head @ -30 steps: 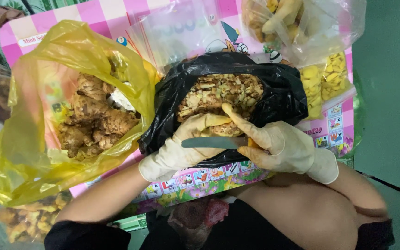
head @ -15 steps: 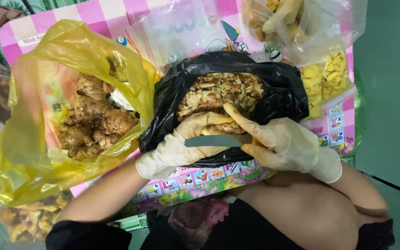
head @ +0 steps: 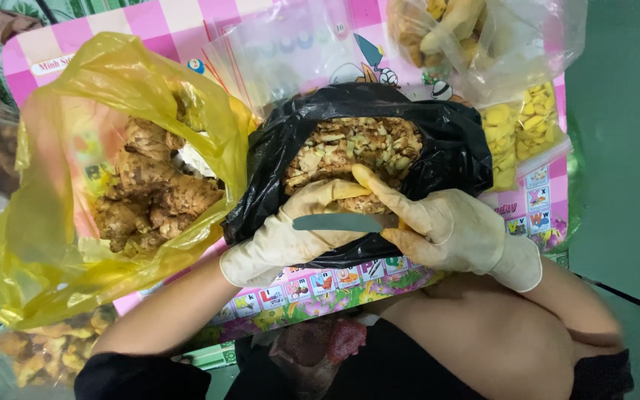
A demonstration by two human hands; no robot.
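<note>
Ginger piece sits pinched in the gloved left hand, held over the lower rim of the black bag, while the gloved right hand is closed around the handle of a small knife whose grey blade lies flat across the left fingers. Against the pictures from a second ago, little has moved: both hands keep the same place at the bag's mouth, the blade has slid only slightly along the piece, and the right forefinger still reaches up over it. That reads as peeling or scraping in mid-stroke, with the shavings falling into the bag.

Inside the black bag is a heap of pale peelings and chips. To its left, a yellow plastic bag lies open with knobbly unpeeled ginger roots in it. On the far right, clear bags hold yellow cut pieces. All of this rests on a pink chequered bench with a picture border along its near edge. Both bags crowd close to the hands, and the black bag's rim folds up right under the blade.
</note>
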